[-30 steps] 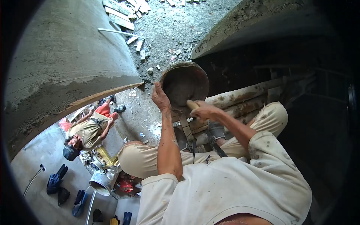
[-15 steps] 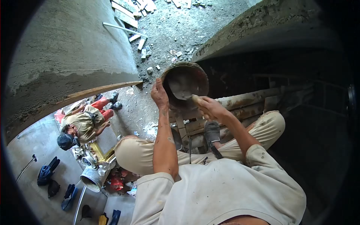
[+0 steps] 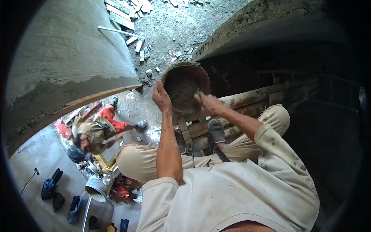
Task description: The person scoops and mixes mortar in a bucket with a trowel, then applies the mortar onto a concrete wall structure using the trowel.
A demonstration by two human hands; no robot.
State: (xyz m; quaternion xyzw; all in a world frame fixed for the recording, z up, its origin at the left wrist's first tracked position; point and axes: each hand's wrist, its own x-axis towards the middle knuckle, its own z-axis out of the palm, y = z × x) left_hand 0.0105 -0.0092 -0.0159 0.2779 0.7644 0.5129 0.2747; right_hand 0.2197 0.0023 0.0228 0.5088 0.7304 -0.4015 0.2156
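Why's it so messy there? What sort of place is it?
Probably a building site, in a place not finished yet. The grey wall is bare and patchy, broken scraps litter the gritty floor, and there's a bucket of thick, muddy-looking mix.

The bucket (image 3: 204, 80) shows dark brown inside with a reddish tinge on its right wall, and the mix (image 3: 182, 92) in it is dull grey-brown; the tool handle (image 3: 198, 99) is tan. The wearer's shirt (image 3: 228, 193) is off-white, speckled dark, with grey blotches on the right sleeve (image 3: 284, 145); the trousers (image 3: 135, 162) are plain beige. The poles (image 3: 244, 97) are pale brown, mottled darker. The co-worker's trousers (image 3: 111, 118) are red.
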